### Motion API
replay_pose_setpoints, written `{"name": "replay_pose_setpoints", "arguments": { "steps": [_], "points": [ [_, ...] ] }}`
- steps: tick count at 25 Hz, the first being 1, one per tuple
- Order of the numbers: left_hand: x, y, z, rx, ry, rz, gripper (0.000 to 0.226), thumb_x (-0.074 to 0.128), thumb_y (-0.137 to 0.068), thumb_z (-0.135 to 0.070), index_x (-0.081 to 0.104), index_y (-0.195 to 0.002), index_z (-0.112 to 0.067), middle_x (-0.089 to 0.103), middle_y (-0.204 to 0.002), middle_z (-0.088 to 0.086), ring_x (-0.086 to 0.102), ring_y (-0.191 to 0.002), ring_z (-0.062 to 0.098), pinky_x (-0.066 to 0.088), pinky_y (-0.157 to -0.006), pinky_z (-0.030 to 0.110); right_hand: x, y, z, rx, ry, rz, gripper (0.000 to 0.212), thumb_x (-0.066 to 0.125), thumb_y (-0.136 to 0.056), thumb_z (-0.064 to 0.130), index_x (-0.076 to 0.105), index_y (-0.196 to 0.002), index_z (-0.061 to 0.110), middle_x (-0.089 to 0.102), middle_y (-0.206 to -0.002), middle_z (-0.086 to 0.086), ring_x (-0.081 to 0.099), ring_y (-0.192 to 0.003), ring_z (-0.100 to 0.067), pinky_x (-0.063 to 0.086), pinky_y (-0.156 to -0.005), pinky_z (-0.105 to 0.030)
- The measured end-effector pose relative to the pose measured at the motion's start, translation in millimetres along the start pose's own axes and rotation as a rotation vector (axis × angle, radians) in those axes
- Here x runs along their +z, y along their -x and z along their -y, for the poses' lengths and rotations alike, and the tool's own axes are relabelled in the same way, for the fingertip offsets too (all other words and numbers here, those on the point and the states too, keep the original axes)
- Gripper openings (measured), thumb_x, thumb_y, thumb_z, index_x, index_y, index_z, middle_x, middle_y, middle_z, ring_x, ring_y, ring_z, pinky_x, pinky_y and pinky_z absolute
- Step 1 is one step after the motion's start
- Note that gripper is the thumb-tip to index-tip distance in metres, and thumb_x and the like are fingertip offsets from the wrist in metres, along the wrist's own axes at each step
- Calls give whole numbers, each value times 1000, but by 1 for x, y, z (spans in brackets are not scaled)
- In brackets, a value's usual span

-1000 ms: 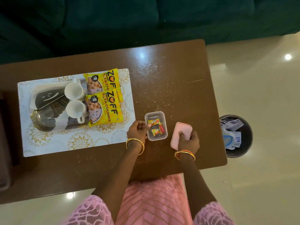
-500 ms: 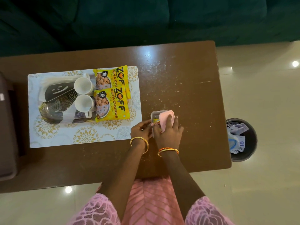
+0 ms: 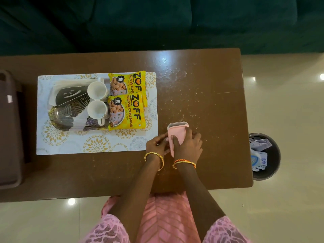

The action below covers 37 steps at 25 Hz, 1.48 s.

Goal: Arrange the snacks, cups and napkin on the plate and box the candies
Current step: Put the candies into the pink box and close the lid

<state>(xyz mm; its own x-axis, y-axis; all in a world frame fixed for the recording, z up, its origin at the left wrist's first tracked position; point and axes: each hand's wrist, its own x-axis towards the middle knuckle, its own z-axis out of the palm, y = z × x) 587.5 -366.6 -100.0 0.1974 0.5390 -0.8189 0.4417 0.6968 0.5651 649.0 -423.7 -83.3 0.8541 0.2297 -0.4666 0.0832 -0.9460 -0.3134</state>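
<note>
Two hands: both meet at the small candy box point(image 3: 178, 124) on the brown desk point(image 3: 201, 88), near its front edge, in the single head view.
Right hand point(image 3: 188, 146): its grip is closed over the pink lid point(image 3: 176, 135), thumb lying on top of the lid, fingers wrapped round the lid's right edge.
Left hand point(image 3: 156, 145): fingers curled against the left side of the box and lid; whether they pinch it or only steady it I cannot tell.
Lid: lies over the box, skewed a little, with the clear far rim of the box showing past it, so by my judgement it is not yet seated.
Candies: hidden under the lid, not visible.
Plate point(image 3: 60, 118): stands on the patterned mat point(image 3: 94, 144), well apart from the box, carrying a napkin point(image 3: 52, 95), two white cups point(image 3: 97, 100) and two yellow snack packets point(image 3: 127, 100).
Bin point(image 3: 264, 156): on the floor beside the desk's right end.
Risk, misfit: pressing while the lid is skewed could snap down one corner only and leave the far edge lifted.
Risk, slide: a hard push with a weak left-hand hold could skid the box along the glossy desk.
Risk, trapped wrapper: a candy sitting high could catch under the rim and stop closure.
</note>
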Motion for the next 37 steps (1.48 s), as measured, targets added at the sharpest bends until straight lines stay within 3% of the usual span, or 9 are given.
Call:
{"name": "replay_pose_setpoints", "arguments": {
  "steps": [3,6,9,17,21,24,29,33,37],
  "points": [
    [-1,3,0,10,5,9,26,52,-91,-1,67,-112,-9,67,-103,8,65,-81,15,60,-58,24,0,-4,3,28,-12,-20,54,59,-86,38,42,-133,20,44,-134,-15,43,-122,-33,40,-97,-48],
    [0,7,-3,32,-120,-4,24,56,-91,-19,66,-113,-16,70,-110,10,66,-89,19,60,-76,37,-2,-10,3,34,-23,-27,53,59,-87,34,41,-134,19,44,-136,-16,43,-124,-35,41,-98,-49],
    [1,11,-4,167,-316,-49,31,64,-85,-29,67,-114,-18,71,-107,6,62,-89,16,49,-70,18,-4,-15,5,2,-4,-8,54,60,-87,34,40,-135,21,45,-137,-15,43,-124,-34,43,-97,-50],
    [5,0,-8,60,-226,-54,31,68,-82,-10,67,-113,-7,70,-113,15,66,-99,32,56,-86,51,-2,-19,5,-80,130,28,57,59,-89,21,34,-140,23,43,-146,-8,46,-125,-35,46,-94,-47],
    [8,-7,0,36,-220,-92,29,70,-80,-8,69,-109,-7,71,-109,15,67,-83,26,60,-76,48,1,-22,2,-81,178,60,53,54,-91,18,36,-140,25,37,-151,-3,55,-119,-37,50,-92,-45],
    [15,-4,1,102,-298,-141,27,68,-82,-9,69,-109,-6,71,-110,14,66,-96,29,56,-86,44,2,-22,-2,-87,159,71,51,54,-92,19,37,-139,28,35,-152,0,56,-119,-35,52,-91,-44],
    [14,11,-17,122,-409,-147,19,63,-85,-10,68,-102,-4,71,-106,15,66,-97,30,56,-83,38,-12,-17,-10,-2,-413,11,48,70,-80,10,52,-124,15,62,-124,-12,60,-108,-32,51,-86,-40],
    [-1,29,-37,-10,-88,-122,16,67,-82,-5,64,-97,-1,69,-104,19,67,-91,31,60,-75,46,-32,-5,-12,345,-925,185,52,77,-75,27,52,-117,11,63,-114,-11,63,-94,-23,56,-83,-41],
    [-33,69,-61,-121,229,25,21,70,-80,-8,59,-97,-8,68,-89,11,67,-74,20,59,-56,31,-52,32,6,315,-1165,354,24,73,-77,34,65,-93,18,72,-88,-6,72,-70,-16,57,-52,-29]
  ]
}}
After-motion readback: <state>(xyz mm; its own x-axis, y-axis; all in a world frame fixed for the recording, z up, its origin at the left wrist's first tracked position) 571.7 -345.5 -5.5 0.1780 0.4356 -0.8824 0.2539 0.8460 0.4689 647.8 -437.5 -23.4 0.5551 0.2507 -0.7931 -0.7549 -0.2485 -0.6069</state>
